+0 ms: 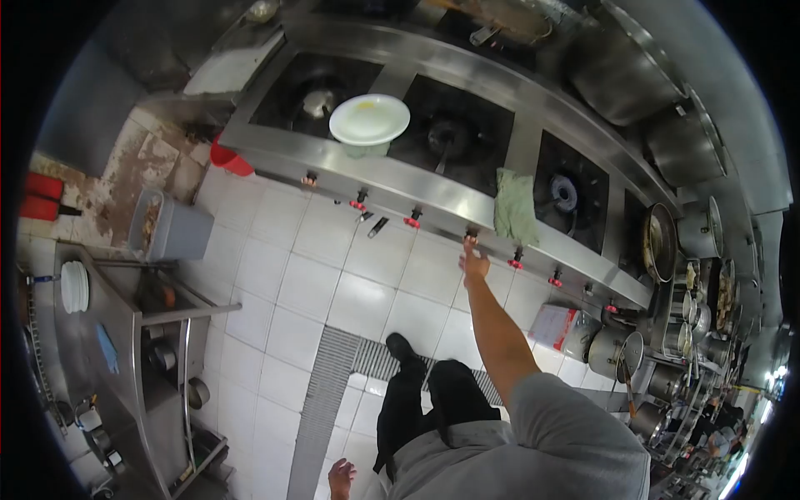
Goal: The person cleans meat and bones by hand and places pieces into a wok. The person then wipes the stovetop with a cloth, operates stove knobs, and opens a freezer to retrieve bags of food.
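Observation:
My right hand [476, 265] reaches out to the front of the steel stove [450, 187], its fingers closed round a gas valve knob [472, 237] that they partly cover. Just right of that knob a green cloth [514, 207] hangs over the stove's front edge. A white oval plate [370, 119] with a yellow smear rests on the stove's edge between two burners, with cloth showing under it. Low by my side, my left hand [342, 479] holds nothing, its fingers loosely bent and apart.
Large pots [625, 71] stand behind the stove; a pan [659, 242] leans at its right end. A grey bin [172, 225] and a steel table [108, 350] with stacked plates [74, 287] are on the left. A floor grate [321, 400] crosses the tiles near my feet.

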Motion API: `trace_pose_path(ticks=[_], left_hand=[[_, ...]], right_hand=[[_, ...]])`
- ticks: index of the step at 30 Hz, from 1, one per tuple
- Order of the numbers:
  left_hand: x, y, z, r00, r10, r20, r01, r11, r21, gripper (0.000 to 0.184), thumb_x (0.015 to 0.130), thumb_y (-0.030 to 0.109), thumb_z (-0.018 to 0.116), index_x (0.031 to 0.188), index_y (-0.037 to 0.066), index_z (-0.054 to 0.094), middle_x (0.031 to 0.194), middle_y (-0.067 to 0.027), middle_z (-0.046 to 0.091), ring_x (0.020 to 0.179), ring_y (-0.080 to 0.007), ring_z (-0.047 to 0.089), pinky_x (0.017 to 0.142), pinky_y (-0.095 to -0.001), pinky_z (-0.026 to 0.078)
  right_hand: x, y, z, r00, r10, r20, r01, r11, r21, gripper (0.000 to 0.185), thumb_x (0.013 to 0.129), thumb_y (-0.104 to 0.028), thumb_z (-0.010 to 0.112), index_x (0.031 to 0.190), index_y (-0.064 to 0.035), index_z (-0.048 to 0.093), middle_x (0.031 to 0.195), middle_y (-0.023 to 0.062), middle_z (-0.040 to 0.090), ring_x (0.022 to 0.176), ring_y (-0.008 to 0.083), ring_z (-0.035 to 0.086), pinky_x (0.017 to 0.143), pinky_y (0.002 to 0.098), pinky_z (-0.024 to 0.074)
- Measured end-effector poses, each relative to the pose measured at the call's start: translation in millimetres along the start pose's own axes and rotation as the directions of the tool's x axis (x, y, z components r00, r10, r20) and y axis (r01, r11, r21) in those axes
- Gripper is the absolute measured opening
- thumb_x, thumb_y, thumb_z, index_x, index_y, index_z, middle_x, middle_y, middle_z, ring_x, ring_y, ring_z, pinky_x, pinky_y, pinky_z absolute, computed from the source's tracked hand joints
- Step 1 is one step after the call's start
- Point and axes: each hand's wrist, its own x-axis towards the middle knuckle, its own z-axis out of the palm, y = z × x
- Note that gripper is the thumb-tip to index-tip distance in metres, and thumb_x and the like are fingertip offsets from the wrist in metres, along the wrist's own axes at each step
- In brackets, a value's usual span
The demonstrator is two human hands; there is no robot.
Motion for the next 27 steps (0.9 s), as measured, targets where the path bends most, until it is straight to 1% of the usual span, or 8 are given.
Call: trace_pose_path(ticks=[4,8,10,13,22,24,25,27], left_hand=[[23.2,62.3,-6.8,0.990,0.144,0.006,-0.144,0.989,0.035,0.035,0.092,0.018,0.056,0.123,0.003,0.052,0.091,-0.0077,0.067,0.076,-0.0178,0.066,0.059,-0.0275,0.048],[38.5,191.2,-6.9,0.911,0.411,-0.025,-0.412,0.910,-0.045,0.033,0.089,0.012,0.058,0.120,0.001,0.057,0.087,-0.0067,0.066,0.075,-0.0128,0.063,0.061,-0.0239,0.048],[36.3,267.5,-1.9,0.847,0.532,0.011,-0.532,0.847,0.008,0.033,0.090,0.013,0.059,0.121,0.001,0.057,0.088,-0.0058,0.065,0.076,-0.0127,0.062,0.063,-0.0235,0.048],[53.0,361.2,1.0,0.710,0.692,0.132,-0.704,0.699,0.124,0.037,0.092,0.017,0.055,0.126,0.004,0.054,0.097,-0.0056,0.067,0.081,-0.0142,0.064,0.067,-0.0262,0.048],[6.8,541.8,16.3,0.736,0.659,0.153,-0.677,0.719,0.160,0.041,0.089,0.020,0.061,0.126,0.004,0.055,0.100,-0.0050,0.065,0.088,-0.0149,0.063,0.074,-0.0280,0.047],[3.3,562.1,13.6,0.749,0.645,0.148,-0.662,0.727,0.183,0.040,0.090,0.021,0.061,0.126,0.005,0.054,0.099,-0.0051,0.065,0.089,-0.0156,0.063,0.075,-0.0287,0.048],[2.1,572.5,11.9,0.748,0.646,0.149,-0.663,0.725,0.186,0.040,0.090,0.021,0.061,0.126,0.005,0.054,0.099,-0.0051,0.065,0.089,-0.0156,0.063,0.075,-0.0287,0.048],[-12.6,594.9,13.2,0.695,0.704,0.145,-0.717,0.694,0.063,0.038,0.092,0.021,0.056,0.127,0.005,0.053,0.105,-0.0068,0.066,0.089,-0.0169,0.064,0.076,-0.0290,0.047]], right_hand=[[21.7,43.7,-51.7,0.800,-0.594,0.087,0.552,0.671,-0.495,0.040,0.078,-0.017,0.073,0.112,-0.0027,0.058,0.074,0.0075,0.063,0.061,0.0224,0.061,0.057,0.0364,0.0494],[-68.6,-80.6,-69.4,0.641,-0.704,0.306,0.731,0.437,-0.524,0.035,0.077,-0.007,0.065,0.112,-0.0034,0.060,0.094,0.0112,0.065,0.081,0.0305,0.065,0.072,0.0380,0.0516],[-47.4,-118.3,-73.3,0.298,-0.784,0.544,0.855,-0.034,-0.517,0.051,0.072,0.000,0.059,0.123,-0.0080,0.056,0.120,0.0138,0.056,0.107,0.0341,0.056,0.088,0.0422,0.0471],[-35.2,-169.0,-52.9,0.296,-0.739,0.605,0.788,-0.169,-0.592,0.066,0.067,0.002,0.056,0.131,-0.0131,0.051,0.132,0.0141,0.047,0.121,0.0366,0.042,0.098,0.0475,0.0400],[58.7,-195.8,-24.6,0.575,-0.673,0.465,0.724,0.154,-0.673,0.059,0.068,-0.007,0.062,0.126,-0.0111,0.053,0.127,0.0119,0.052,0.106,0.0339,0.053,0.095,0.0450,0.0438],[71.1,-204.7,-16.1,0.921,-0.198,0.337,0.284,0.932,-0.227,0.048,0.078,-0.021,0.061,0.124,-0.0093,0.054,0.131,0.0074,0.053,0.110,0.0308,0.055,0.096,0.0441,0.0432],[71.4,-201.6,-11.0,0.921,-0.198,0.336,0.282,0.933,-0.224,0.048,0.078,-0.021,0.061,0.124,-0.0093,0.054,0.131,0.0074,0.053,0.110,0.0308,0.055,0.096,0.0441,0.0432],[41.3,-213.0,4.4,0.776,-0.206,0.596,-0.319,0.687,0.653,0.049,0.086,-0.037,0.054,0.128,-0.0114,0.052,0.139,0.0074,0.048,0.124,0.0317,0.048,0.103,0.0514,0.0375]])
